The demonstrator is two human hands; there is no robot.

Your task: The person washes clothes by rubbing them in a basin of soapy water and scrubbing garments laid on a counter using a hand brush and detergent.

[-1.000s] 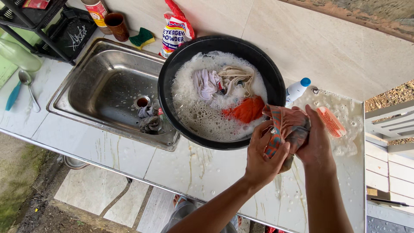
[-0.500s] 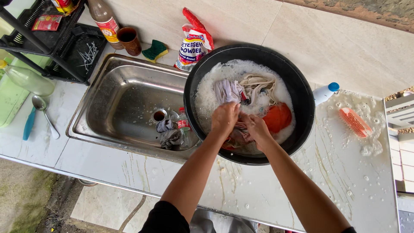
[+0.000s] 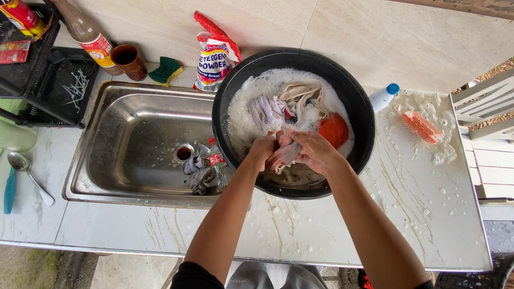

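A person's left hand [image 3: 261,148] and right hand [image 3: 313,151] grip a wet pinkish cloth [image 3: 282,155] between them, fingers closed around it, at the near side of a black basin [image 3: 358,115] of soapy water. The basin stands on a tiled counter [image 3: 417,214], its left edge overhanging a steel sink [image 3: 128,144]. A white garment [image 3: 267,111], a beige garment [image 3: 302,93] and an orange garment [image 3: 333,130] float in the suds beyond the hands. A detergent bag [image 3: 214,59] leans against the far wall, left of the basin. To the right, an orange scrubbing brush [image 3: 422,127] lies in foam, with a white bottle [image 3: 383,97] just beside the basin's rim.
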